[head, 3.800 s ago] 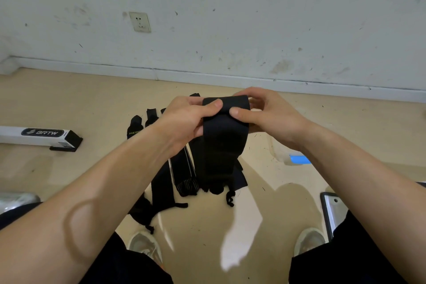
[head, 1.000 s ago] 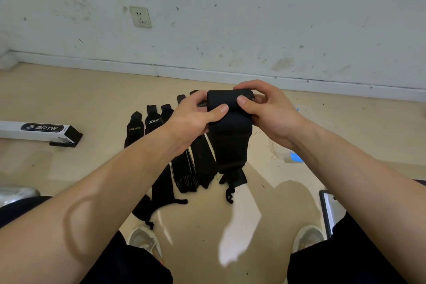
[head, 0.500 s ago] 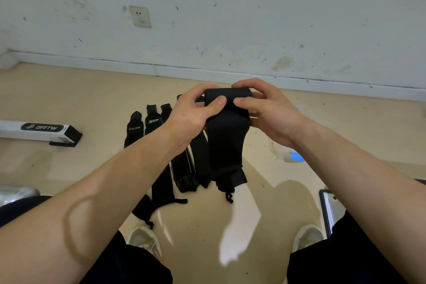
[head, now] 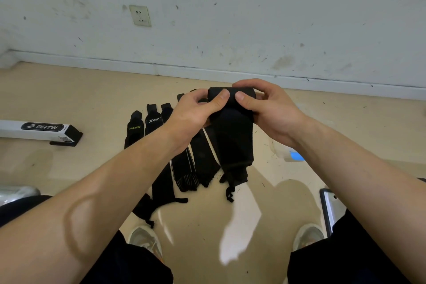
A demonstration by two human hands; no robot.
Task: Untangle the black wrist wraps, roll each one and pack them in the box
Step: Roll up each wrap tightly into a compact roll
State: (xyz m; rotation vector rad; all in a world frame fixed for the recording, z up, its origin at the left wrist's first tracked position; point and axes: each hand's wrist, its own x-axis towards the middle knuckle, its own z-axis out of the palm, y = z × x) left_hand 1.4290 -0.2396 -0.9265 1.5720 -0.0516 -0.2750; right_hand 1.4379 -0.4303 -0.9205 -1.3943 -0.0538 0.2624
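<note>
One black wrist wrap [head: 232, 140], top end rolled, tail hanging above the floor [head: 69, 99]; left grip [head: 193, 110] and right grip [head: 272, 110] both pinch the roll, thumbs in front. The remaining wraps [head: 184, 168] lie side by side on the floor beneath; white BRTW box [head: 34, 130] well to their left.

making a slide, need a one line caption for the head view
A part-rolled wrap gripped by the left hand and right hand above other wraps on the floor

Scuffed white wall [head: 253, 18], wall socket [head: 140, 15], glossy beige floor [head: 69, 94]
</note>
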